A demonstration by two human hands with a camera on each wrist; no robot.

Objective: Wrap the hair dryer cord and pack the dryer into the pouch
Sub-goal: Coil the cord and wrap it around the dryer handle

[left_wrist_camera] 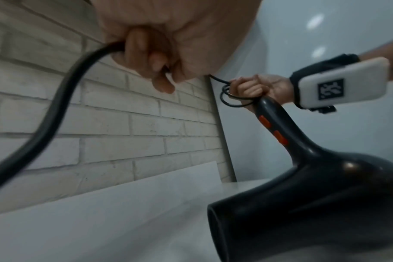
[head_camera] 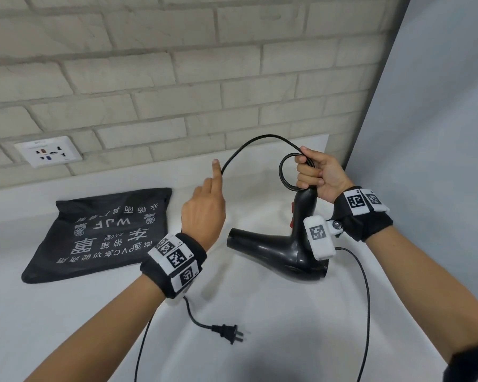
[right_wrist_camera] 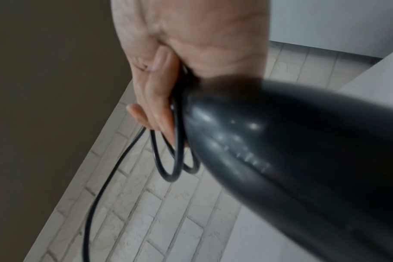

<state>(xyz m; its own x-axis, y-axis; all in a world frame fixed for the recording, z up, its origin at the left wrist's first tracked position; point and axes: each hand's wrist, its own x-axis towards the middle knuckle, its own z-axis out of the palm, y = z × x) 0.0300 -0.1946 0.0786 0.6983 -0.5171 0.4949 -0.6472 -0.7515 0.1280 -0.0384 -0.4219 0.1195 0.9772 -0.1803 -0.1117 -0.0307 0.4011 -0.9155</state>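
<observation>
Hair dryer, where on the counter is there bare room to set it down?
Bare counter lies in front of the pouch, left of the left hand. Another strip runs between the pouch and the wall. It is crowded around the hair dryer, plug and trailing cord.

A pale brick wall with a socket plate backs a white counter.

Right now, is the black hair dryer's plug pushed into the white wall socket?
No, the black two-pin plug lies loose on the white table, apart from the wall socket.
</observation>
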